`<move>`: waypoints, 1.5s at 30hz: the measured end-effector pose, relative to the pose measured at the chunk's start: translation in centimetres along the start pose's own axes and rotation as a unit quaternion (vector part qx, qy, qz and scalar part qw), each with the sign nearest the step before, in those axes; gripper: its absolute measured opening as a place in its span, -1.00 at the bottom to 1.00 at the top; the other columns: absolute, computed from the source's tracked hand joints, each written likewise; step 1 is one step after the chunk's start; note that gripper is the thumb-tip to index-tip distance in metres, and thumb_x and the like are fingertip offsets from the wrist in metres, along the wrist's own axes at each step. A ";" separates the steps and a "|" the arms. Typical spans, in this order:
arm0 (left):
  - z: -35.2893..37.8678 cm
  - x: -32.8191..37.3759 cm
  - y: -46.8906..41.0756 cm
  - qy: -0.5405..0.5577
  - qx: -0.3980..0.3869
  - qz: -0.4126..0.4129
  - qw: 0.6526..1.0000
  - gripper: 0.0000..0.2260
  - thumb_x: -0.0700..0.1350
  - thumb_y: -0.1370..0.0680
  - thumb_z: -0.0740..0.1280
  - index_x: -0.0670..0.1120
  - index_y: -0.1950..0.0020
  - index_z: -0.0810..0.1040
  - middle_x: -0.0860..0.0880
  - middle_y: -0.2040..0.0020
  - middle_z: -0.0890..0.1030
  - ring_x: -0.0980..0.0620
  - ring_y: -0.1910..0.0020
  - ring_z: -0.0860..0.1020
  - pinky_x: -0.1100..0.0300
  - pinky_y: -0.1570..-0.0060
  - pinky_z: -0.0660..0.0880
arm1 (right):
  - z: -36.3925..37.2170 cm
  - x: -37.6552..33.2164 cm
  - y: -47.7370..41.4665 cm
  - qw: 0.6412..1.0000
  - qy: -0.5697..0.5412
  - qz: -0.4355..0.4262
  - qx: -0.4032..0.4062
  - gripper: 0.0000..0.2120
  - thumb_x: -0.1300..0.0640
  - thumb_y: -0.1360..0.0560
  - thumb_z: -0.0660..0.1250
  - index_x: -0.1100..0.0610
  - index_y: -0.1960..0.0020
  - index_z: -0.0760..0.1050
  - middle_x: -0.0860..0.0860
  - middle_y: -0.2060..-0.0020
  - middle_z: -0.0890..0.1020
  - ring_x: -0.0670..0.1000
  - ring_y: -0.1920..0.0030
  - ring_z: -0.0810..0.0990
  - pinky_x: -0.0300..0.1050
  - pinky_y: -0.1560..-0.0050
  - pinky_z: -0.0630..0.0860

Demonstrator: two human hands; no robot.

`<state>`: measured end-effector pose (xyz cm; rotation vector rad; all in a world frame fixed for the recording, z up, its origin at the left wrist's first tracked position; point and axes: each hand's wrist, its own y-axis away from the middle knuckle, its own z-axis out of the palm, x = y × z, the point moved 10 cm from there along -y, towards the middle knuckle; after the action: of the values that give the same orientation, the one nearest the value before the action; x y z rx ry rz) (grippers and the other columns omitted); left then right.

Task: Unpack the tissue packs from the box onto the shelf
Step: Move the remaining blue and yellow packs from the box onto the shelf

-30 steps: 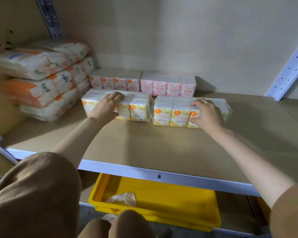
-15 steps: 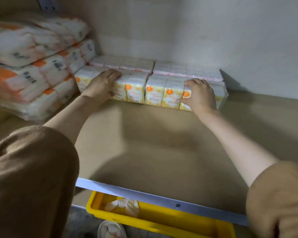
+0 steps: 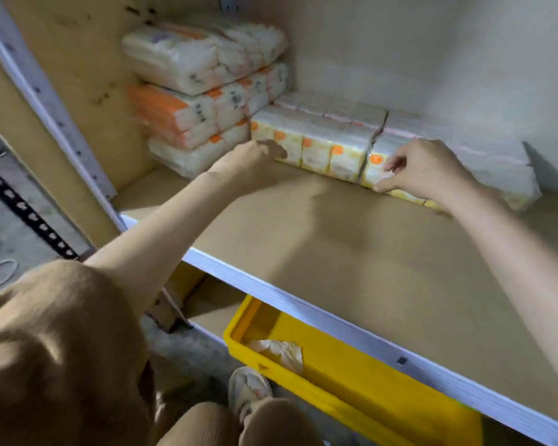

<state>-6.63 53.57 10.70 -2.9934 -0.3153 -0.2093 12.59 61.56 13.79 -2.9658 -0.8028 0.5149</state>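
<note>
I see two yellow tissue packs (image 3: 310, 146) lying end to end toward the shelf's (image 3: 351, 252) back edge, against a pink row (image 3: 335, 107) at the wall. My left hand (image 3: 255, 159) hangs loosely curled, empty, before the left pack; my right hand (image 3: 422, 170) rests half-curled on the right pack's front, gripping nothing. Stacked bundles (image 3: 207, 91) fill the back-left corner.

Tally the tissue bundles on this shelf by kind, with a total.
Large orange-and-white bundles, stacked at left: 3
Yellow multipacks with orange dots, front row: 2
Pink multipacks, back row: 2, though mostly hidden
Total: 7
</note>
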 end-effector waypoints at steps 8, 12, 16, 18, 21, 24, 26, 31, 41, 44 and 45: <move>2.1 -8.1 19.4 0.042 -0.098 -0.143 0.984 -0.68 -0.11 -0.54 0.30 -0.07 -0.29 0.48 -0.06 -0.26 0.55 -0.05 -0.21 0.52 0.12 -0.16 0.43 | 9.7 -20.1 10.0 0.942 -0.101 -0.262 -0.182 -0.74 0.13 -0.34 0.49 0.21 0.01 0.63 0.13 0.09 0.68 -0.04 0.15 0.51 -0.27 0.26 0.32; 4.0 -13.3 30.4 0.054 -0.113 -0.251 0.960 -0.70 -0.10 -0.53 0.32 -0.05 -0.27 0.52 -0.02 -0.23 0.58 -0.03 -0.20 0.54 0.11 -0.23 0.47 | 16.1 -27.6 16.1 0.896 -0.083 -0.349 -0.262 -0.74 0.10 -0.38 0.46 0.19 -0.03 0.61 0.10 0.04 0.67 -0.05 0.11 0.49 -0.16 0.06 0.42; 7.3 -18.1 39.8 0.075 -0.138 -0.347 0.925 -0.71 -0.09 -0.51 0.35 -0.08 -0.22 0.55 -0.08 -0.16 0.62 -0.08 -0.16 0.56 0.09 -0.17 0.50 | 23.6 -32.8 21.8 0.849 -0.040 -0.398 -0.347 -0.73 0.08 -0.40 0.44 0.18 -0.05 0.60 0.02 0.16 0.57 -0.05 0.10 0.49 -0.22 0.14 0.39; 9.5 -20.1 43.8 0.078 -0.165 -0.388 0.904 -0.71 -0.07 -0.50 0.35 -0.08 -0.21 0.54 -0.08 -0.16 0.61 -0.09 -0.17 0.55 0.10 -0.14 0.48 | 27.5 -34.7 24.2 0.828 -0.022 -0.405 -0.387 -0.71 0.09 -0.40 0.43 0.20 -0.07 0.59 0.07 0.10 0.60 -0.04 0.11 0.48 -0.24 0.19 0.38; 13.4 -22.5 48.1 0.090 -0.205 -0.411 0.884 -0.72 -0.07 -0.50 0.34 -0.06 -0.20 0.54 -0.06 -0.17 0.60 -0.09 -0.17 0.54 0.10 -0.12 0.46 | 33.3 -36.8 27.1 0.808 0.009 -0.412 -0.422 -0.71 0.11 -0.41 0.43 0.19 -0.09 0.57 0.11 -0.05 0.62 0.05 -0.01 0.56 -0.21 0.11 0.39; 16.9 -23.9 50.4 0.098 -0.237 -0.418 0.872 -0.69 -0.08 -0.51 0.33 -0.06 -0.25 0.51 -0.06 -0.22 0.57 -0.09 -0.21 0.51 0.11 -0.14 0.44 | 38.4 -37.7 29.1 0.788 0.050 -0.414 -0.452 -0.71 0.13 -0.41 0.42 0.19 -0.10 0.56 0.12 -0.08 0.62 0.12 -0.10 0.58 -0.19 0.10 0.41; 19.4 -24.8 51.9 0.112 -0.256 -0.431 0.858 -0.66 -0.08 -0.51 0.34 -0.06 -0.28 0.49 -0.06 -0.26 0.55 -0.08 -0.23 0.51 0.10 -0.17 0.43 | 41.9 -38.2 30.3 0.771 0.085 -0.419 -0.472 -0.69 0.14 -0.42 0.41 0.19 -0.14 0.54 0.12 -0.12 0.61 0.12 -0.12 0.57 -0.16 0.04 0.45; 25.6 -25.3 56.1 0.157 -0.330 -0.458 0.810 -0.62 -0.09 -0.49 0.37 -0.07 -0.31 0.47 -0.08 -0.30 0.52 -0.10 -0.25 0.50 0.08 -0.20 0.43 | 49.3 -38.7 32.7 0.721 0.150 -0.445 -0.509 -0.50 0.13 -0.38 0.45 0.22 -0.27 0.43 0.15 -0.19 0.55 0.16 -0.17 0.53 -0.14 0.06 0.41; 33.5 -23.8 62.9 0.302 -0.362 -0.569 0.674 -0.47 -0.02 -0.38 0.50 -0.10 -0.26 0.39 -0.08 -0.16 0.50 -0.06 -0.19 0.47 0.21 0.02 0.39 | 58.4 -38.5 37.7 0.655 0.177 -0.461 -0.572 -0.11 0.07 -0.27 0.54 0.19 -0.46 0.16 0.14 -0.34 0.41 0.15 -0.28 0.44 -0.06 -0.25 0.45; 35.2 -22.7 64.2 0.354 -0.354 -0.580 0.643 -0.54 0.01 -0.34 0.52 -0.07 -0.04 0.34 0.00 -0.01 0.42 0.00 0.02 0.42 0.29 0.30 0.30 | 58.9 -38.2 37.8 0.655 0.168 -0.478 -0.560 -0.14 0.01 -0.25 0.54 0.21 -0.41 0.23 0.15 -0.28 0.46 0.14 -0.24 0.47 -0.08 -0.19 0.46; 35.7 -22.3 64.5 0.369 -0.358 -0.578 0.634 -0.53 0.02 -0.33 0.53 -0.06 -0.02 0.32 0.01 -0.01 0.41 0.03 0.04 0.40 0.30 0.33 0.29 | 58.7 -38.2 37.7 0.655 0.165 -0.486 -0.554 -0.18 0.00 -0.24 0.55 0.21 -0.37 0.27 0.14 -0.26 0.48 0.13 -0.22 0.48 -0.09 -0.17 0.45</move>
<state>-9.89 -8.51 -34.68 -2.2492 -2.3569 -1.9267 -18.98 6.40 -34.07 -2.2961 -3.1064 -0.8536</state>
